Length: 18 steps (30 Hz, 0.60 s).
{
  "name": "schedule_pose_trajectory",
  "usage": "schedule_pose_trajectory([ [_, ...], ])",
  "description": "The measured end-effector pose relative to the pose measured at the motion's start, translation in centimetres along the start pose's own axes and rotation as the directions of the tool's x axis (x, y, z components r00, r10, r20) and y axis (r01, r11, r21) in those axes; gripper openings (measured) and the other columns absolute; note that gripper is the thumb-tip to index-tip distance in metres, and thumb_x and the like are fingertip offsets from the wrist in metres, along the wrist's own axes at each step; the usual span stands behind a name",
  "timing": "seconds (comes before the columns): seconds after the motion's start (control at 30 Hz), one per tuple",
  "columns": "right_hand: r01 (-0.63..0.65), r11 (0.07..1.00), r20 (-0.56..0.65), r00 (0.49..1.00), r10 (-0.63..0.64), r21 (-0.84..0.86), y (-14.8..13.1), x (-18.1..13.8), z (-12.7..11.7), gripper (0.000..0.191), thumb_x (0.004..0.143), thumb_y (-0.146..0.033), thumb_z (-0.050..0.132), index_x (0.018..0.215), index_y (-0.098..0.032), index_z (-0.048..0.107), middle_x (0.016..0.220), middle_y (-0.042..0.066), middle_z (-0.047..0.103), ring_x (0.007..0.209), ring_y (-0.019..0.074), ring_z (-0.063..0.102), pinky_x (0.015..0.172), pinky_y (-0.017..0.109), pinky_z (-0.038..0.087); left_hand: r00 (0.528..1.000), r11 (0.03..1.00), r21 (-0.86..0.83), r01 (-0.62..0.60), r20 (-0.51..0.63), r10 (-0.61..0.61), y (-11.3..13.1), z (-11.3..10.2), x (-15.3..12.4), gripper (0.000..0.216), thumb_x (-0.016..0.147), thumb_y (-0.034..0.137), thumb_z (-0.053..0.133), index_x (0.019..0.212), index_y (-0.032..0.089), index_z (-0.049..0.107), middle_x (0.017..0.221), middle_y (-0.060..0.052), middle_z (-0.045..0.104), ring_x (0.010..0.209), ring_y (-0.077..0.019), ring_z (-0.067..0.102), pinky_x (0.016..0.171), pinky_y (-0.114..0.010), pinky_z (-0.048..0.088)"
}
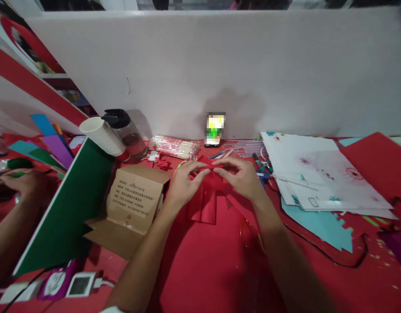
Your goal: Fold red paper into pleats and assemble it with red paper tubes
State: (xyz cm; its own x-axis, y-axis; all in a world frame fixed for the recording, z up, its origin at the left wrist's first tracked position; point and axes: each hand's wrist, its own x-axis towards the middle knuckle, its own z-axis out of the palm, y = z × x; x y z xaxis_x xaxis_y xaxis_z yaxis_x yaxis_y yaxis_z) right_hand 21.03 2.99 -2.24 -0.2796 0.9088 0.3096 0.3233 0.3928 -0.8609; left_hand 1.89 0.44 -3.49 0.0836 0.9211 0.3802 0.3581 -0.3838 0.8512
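Observation:
Both my hands meet over the middle of the red table and pinch a pleated red paper [209, 164] between them. My left hand [184, 182] grips its left end with fingers curled. My right hand [240, 175] holds the right end, thumb and fingers pressed together. More folded red paper [207, 204] hangs and lies under the hands on a red sheet [207, 256].
An open brown cardboard box [131, 204] lies left of my hands, by a green divider board [73, 204]. Behind stand a white cup [102, 135], a dark bottle [127, 130], a stick bundle [176, 147] and a phone [215, 129]. White and blue sheets [317, 178] lie right. Another person's hand [26, 182] is far left.

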Motion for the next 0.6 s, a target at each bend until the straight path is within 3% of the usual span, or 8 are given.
schedule_pose_trajectory([
  [0.17, 0.010, 1.000, -0.020, 1.000, -0.010, 0.011, 0.01, 0.01, 0.25, 0.015, 0.087, -0.035, 0.072, 0.093, -0.022, 0.076, 0.095, 0.005, 0.078, 0.087, 0.0200, 0.071, 0.081, 0.034, 0.055, 1.000, 1.000, 0.015, -0.021, -0.022, 0.022, -0.09, -0.03, -0.02, 0.017, 0.092, 0.027, 0.065, 0.104, 0.022, 0.076, 0.105, -0.006, 0.077, 0.096, -0.0191, 0.070, 0.088, -0.031, 0.052],
  [0.6, 0.011, 0.999, 0.042, 0.999, -0.009, -0.037, -0.74, 0.09, -0.05, 0.010, 0.089, -0.029, 0.067, 0.089, -0.020, 0.072, 0.088, 0.003, 0.075, 0.079, 0.0164, 0.067, 0.073, 0.030, 0.050, 0.999, 0.998, -0.064, -0.010, -0.054, 0.007, -0.43, 0.11, 0.14, 0.012, 0.087, 0.025, 0.070, 0.092, 0.021, 0.081, 0.094, -0.006, 0.078, 0.090, -0.0192, 0.070, 0.086, -0.032, 0.054],
])
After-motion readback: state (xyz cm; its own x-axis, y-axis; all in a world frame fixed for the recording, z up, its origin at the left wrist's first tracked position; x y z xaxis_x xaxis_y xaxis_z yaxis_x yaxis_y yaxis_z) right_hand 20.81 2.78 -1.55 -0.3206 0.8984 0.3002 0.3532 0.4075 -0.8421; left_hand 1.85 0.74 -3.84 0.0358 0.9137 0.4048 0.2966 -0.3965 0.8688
